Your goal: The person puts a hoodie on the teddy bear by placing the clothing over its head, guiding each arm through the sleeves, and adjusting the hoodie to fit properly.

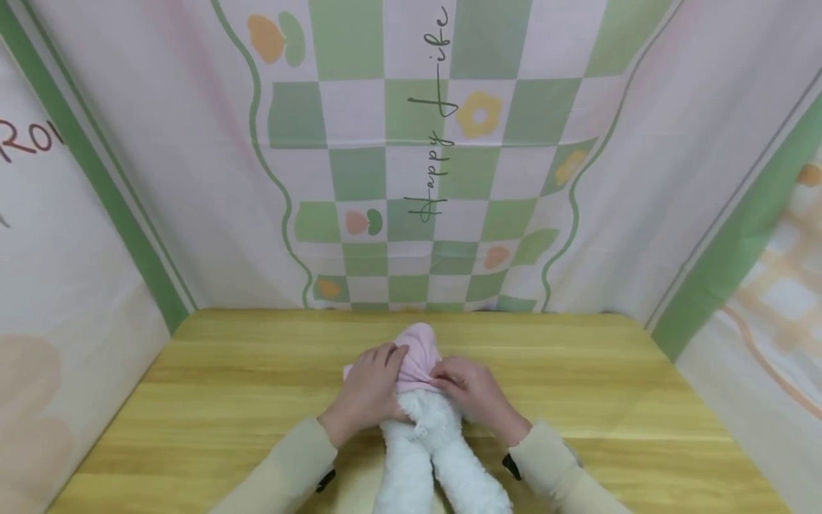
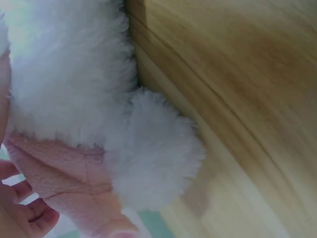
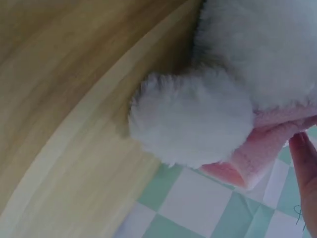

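A fluffy white plush toy (image 1: 411, 471) lies with its two legs toward the person, a pink cloth garment (image 1: 419, 350) around its upper part. My left hand (image 1: 367, 389) grips the toy's side, fingers over the pink cloth and thumb on the white fur. At the garment's lower edge, my right hand (image 1: 477, 391) pinches the fabric between thumb and fingers. A round furry limb (image 2: 156, 153) sticks out beside the pink cloth (image 2: 64, 173) in the left wrist view. The right wrist view has another furry limb (image 3: 190, 119) next to a pink sleeve opening (image 3: 237, 171).
The toy lies on a wood-grain table (image 1: 225, 385). Behind the table hangs a green and white checkered cloth (image 1: 411, 171) with printed lettering. Pale cloth walls stand at the left (image 1: 77, 250) and right (image 1: 745, 343).
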Available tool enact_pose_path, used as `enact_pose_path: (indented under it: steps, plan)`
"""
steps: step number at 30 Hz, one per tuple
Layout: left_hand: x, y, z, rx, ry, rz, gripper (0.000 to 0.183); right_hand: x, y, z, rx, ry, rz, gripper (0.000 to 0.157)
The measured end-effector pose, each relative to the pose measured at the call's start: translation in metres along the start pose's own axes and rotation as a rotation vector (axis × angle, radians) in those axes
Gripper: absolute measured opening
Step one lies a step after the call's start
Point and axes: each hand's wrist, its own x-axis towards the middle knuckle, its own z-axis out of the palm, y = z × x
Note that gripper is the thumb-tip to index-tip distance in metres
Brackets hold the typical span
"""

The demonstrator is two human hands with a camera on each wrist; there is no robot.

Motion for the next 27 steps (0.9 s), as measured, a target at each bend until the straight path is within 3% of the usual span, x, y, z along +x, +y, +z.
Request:
enact_pose_path:
  steps: [4, 7, 12, 16, 19, 22, 27]
  plan:
    - [-0.001, 0.001, 0.0, 0.05, 0.105, 0.015, 0.101, -0.004, -0.002, 0.002, 0.036, 0.039, -0.089, 0.017]
    - [-0.002, 0.002, -0.002, 0.047, 0.138, 0.033, 0.086, -0.006, -0.003, 0.002, 0.065, 0.031, -0.07, 0.015]
    - [-0.004, 0.005, -0.007, -0.113, 0.018, 0.034, 0.063, -0.003, -0.003, -0.003, 0.079, -0.024, 0.138, 0.008]
    - [-0.005, 0.006, -0.01, -0.142, -0.026, 0.054, 0.059, 0.006, 0.006, -0.007, 0.127, -0.092, 0.27, 0.029]
    - [-0.005, 0.005, -0.008, -0.099, -0.025, 0.075, 0.061, 0.01, 0.014, -0.008, 0.168, -0.166, 0.3, 0.041]
    - [-0.005, 0.004, -0.007, -0.11, -0.042, 0.072, 0.065, 0.011, 0.02, -0.007, 0.175, -0.219, 0.315, 0.037]
    - [-0.002, 0.001, -0.007, -0.179, -0.117, 0.032, 0.073, 0.012, 0.02, -0.003, 0.099, -0.175, 0.289, 0.023]
